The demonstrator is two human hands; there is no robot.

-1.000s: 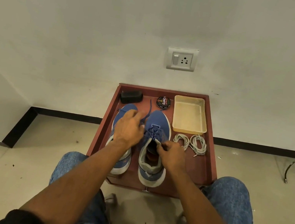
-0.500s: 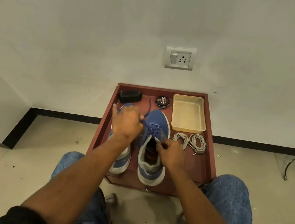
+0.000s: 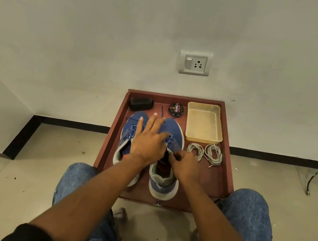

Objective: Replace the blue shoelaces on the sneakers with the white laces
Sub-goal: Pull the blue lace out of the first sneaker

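Two blue sneakers stand side by side on a reddish-brown tray (image 3: 223, 185). The left sneaker (image 3: 129, 130) keeps its blue lace. My left hand (image 3: 148, 139) lies with straight, spread fingers across the gap between the two sneakers. The right sneaker (image 3: 165, 176) has its blue lace (image 3: 162, 110) partly pulled out, one end trailing past the toe. My right hand (image 3: 183, 162) pinches that sneaker's upper edge by the eyelets. Two coiled white laces (image 3: 205, 153) lie on the tray right of the sneakers.
At the tray's back stand a black brush (image 3: 141, 103), a round tin of shoe polish (image 3: 176, 109) and a shallow beige plastic tray (image 3: 204, 122). A wall with a socket (image 3: 195, 63) rises behind. My knees in jeans flank the tray's near edge.
My left hand has gone from curled fingers on the blue lace to flat, spread fingers over the sneakers. The right hand has stayed at the right sneaker's eyelets.
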